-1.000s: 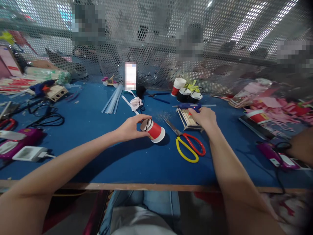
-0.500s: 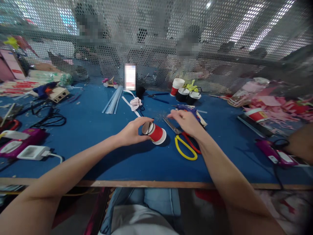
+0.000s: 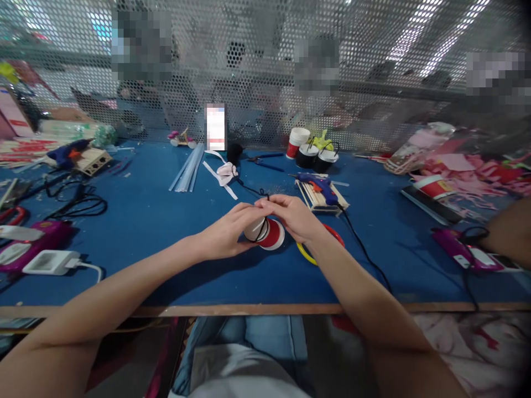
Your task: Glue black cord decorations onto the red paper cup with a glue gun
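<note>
A red-and-white paper cup (image 3: pixel 272 235) lies tilted on its side, and my left hand (image 3: pixel 227 229) is closed round its left end. Black cord (image 3: pixel 260 231) is wrapped about the cup near that end. My right hand (image 3: pixel 293 216) meets the left at the top of the cup, its thumb and fingers pinched where the cord rises. From there the cord trails back to a dark ball of cord (image 3: pixel 235 153). Scissors (image 3: pixel 306 254) with yellow and red handles lie partly hidden beneath my right hand and wrist.
Behind my right hand, a blue glue gun (image 3: pixel 321 185) rests on a wooden stick stand (image 3: pixel 327 203). Farther back are pliers (image 3: pixel 267 161), several cups (image 3: pixel 307 156), white ribbon (image 3: pixel 226 172) and clear glue sticks (image 3: pixel 188 168). Purple power strips (image 3: pixel 464 251) lie at both sides.
My right hand has moved left from above the scissors to the cup, uncovering the glue gun. The cord now runs up to my fingers, and my left hand covers more of the cup.
</note>
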{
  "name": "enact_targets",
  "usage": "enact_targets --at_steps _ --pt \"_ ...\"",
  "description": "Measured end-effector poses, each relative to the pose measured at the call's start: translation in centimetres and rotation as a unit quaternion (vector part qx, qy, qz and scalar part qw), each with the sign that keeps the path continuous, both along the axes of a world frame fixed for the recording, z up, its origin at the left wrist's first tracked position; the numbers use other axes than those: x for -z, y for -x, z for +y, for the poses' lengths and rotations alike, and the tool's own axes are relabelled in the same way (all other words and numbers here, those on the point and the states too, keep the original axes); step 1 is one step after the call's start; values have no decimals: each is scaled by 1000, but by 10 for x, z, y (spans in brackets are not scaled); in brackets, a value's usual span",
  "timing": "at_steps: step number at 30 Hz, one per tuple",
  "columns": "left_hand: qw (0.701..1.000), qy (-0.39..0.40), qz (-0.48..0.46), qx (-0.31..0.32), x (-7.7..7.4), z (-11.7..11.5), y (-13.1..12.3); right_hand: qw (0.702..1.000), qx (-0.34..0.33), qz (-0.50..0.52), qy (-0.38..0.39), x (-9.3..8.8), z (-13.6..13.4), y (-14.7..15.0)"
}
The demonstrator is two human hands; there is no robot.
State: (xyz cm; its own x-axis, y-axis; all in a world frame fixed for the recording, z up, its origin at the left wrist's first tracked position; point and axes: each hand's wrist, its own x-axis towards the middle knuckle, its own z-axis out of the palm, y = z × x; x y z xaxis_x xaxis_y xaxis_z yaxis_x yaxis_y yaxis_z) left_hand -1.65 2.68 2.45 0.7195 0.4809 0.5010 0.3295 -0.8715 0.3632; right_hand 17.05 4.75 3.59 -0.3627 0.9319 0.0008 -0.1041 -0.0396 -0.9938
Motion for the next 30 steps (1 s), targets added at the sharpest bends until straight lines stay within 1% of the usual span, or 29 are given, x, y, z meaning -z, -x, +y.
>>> enact_targets --at_steps 3,6,8,11,13,15,17,19,23,30 --pt "998 53 -5 -24 -2 -1 2 999 38 4 -34 1 -2 -3" --pt "986 157 -55 -28 0 -1 3 994 80 -10 -73 0 -3 -7" --pt "964 244 -106 -18 3 2 3 991 105 -11 -83 -1 -4 -10" --pt "917 363 -166 -5 11 8 3 988 130 -9 -80 -1 -3 -12" --pt "885 427 -185 0 16 12 4 987 142 -20 -78 0 -2 -13" --pt "861 470 -194 1 19 14 5 984 155 -36 -86 2 -1 -15" --pt "850 488 -199 1 20 14 5 979 167 -55 -99 4 1 -16" --pt "848 491 -199 0 20 14 5 975 177 -76 -109 5 1 -16" --pt "852 487 -193 9 20 12 4 969 185 -106 -121 6 2 -15" --pt "863 465 -196 21 18 7 1 966 193 -111 -129 10 5 -14"
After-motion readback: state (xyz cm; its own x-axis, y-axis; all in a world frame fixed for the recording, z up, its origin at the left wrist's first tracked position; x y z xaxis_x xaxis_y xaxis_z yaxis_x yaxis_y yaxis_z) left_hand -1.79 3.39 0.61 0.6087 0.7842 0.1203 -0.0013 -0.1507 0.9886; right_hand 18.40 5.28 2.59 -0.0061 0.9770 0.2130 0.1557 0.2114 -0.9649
